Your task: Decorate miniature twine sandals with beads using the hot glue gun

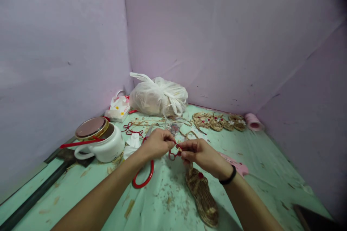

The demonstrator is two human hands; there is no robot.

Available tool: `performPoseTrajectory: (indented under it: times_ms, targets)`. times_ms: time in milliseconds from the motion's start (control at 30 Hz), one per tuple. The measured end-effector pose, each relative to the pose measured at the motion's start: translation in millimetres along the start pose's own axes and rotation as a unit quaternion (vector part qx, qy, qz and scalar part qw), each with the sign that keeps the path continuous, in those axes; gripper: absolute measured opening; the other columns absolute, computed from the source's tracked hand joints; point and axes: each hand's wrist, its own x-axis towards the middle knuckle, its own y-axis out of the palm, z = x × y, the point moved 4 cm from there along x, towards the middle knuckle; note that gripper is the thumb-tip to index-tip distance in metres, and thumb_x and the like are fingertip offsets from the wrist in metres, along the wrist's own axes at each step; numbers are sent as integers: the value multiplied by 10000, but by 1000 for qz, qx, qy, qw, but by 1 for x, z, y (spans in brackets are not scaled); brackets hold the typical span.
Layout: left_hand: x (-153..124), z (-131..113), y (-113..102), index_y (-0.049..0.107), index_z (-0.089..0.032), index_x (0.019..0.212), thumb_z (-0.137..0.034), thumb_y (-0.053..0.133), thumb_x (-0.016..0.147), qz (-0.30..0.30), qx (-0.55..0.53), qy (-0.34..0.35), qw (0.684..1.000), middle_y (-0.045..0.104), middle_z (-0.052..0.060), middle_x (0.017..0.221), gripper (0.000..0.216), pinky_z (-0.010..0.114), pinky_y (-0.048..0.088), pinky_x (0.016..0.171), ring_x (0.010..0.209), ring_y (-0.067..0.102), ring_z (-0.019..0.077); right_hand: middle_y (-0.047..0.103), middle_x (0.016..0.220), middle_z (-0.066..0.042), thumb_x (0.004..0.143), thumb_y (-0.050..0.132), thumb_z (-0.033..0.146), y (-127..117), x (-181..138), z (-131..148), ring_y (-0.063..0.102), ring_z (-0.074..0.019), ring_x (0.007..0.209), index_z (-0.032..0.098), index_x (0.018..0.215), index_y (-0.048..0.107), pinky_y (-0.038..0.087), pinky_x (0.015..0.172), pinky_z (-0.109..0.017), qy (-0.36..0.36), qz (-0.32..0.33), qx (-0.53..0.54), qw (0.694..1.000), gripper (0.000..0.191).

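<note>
In the head view my left hand [159, 143] is closed, pinching a thin red cord [173, 156] that runs across to the other hand. My right hand [200, 153], with a black band at the wrist, pinches the same cord close by, at a small straw-coloured bit. Under the right hand lies a small woven straw sandal [202, 195] with a red bead on it. A red scissors handle [143, 178] shows below my left hand. More red cord [131, 128] lies loose behind that hand.
At the left stand a white enamel mug [111, 146], a round lid [91, 128] and a hammer [40, 187]. Behind are a tied plastic bag [158, 95] and a tissue pack [119, 108]. Several straw sandals [217, 121], a pink roll [254, 121] and a pink tool [238, 166] lie right.
</note>
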Motion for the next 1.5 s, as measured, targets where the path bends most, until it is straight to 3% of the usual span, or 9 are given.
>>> performPoseTrajectory:
  times_ms: [167,333,467,667,867,933,1033,1167,1500]
  targets:
    - [2,-4,-10,618,-141,618,-142,535,604,-37,22,40,998,458,-78,425,85,176,276,409,388,352,46,584,531,16,534,718,263,-4,0,-3,514,-97,480,127,704,669,440,525,-265,23,-9,14,1000,223]
    - [-2,-11,-8,634,-131,624,-145,556,595,-41,28,55,997,509,-52,473,84,178,303,423,419,389,53,608,636,19,572,718,251,0,1,1,486,-74,500,156,811,679,393,456,-198,-8,-45,-2,999,260]
    - [-6,-17,-4,621,-124,635,-194,557,612,-36,15,56,998,524,-35,486,98,182,321,411,413,416,61,573,505,22,584,715,276,10,2,1,467,-79,423,130,700,690,348,377,-189,-6,-16,-3,1000,188]
    - [-7,-22,-9,644,-123,682,-218,568,622,-29,24,84,996,529,-33,511,135,186,329,431,433,416,60,612,523,15,592,713,371,3,4,-2,476,-59,381,137,659,635,376,383,-184,-8,-65,71,995,256]
    - [-2,-13,-18,670,-145,588,-158,595,588,-20,88,79,993,535,-34,481,76,188,320,448,455,427,74,632,575,8,588,734,392,-11,2,1,494,-52,381,141,666,593,394,370,-167,-17,-95,161,982,299]
    - [-1,-10,-22,698,-164,671,-135,607,560,-44,105,72,991,594,-21,560,147,189,325,448,464,438,77,613,541,18,600,731,382,-15,1,2,465,-41,352,139,636,585,358,333,-149,-21,-107,186,976,286]
    - [-1,-9,-33,677,-173,900,-109,583,560,-142,113,65,981,631,13,750,359,193,334,458,493,446,74,581,517,37,586,740,352,-21,1,3,417,-20,333,143,607,573,285,287,-121,-21,-119,233,965,268]
    - [-6,-17,-42,638,-127,773,-99,554,571,-221,77,48,971,539,-19,594,220,190,333,448,480,438,71,558,544,49,548,758,322,-24,2,4,377,0,350,150,606,555,229,278,-92,-2,-97,301,949,273]
    - [-22,-42,-24,590,-118,596,-126,628,539,-158,-54,16,986,574,-24,455,69,198,417,373,357,496,75,449,516,75,621,725,261,-20,4,2,223,11,344,157,633,505,155,309,-93,32,-14,387,921,244]
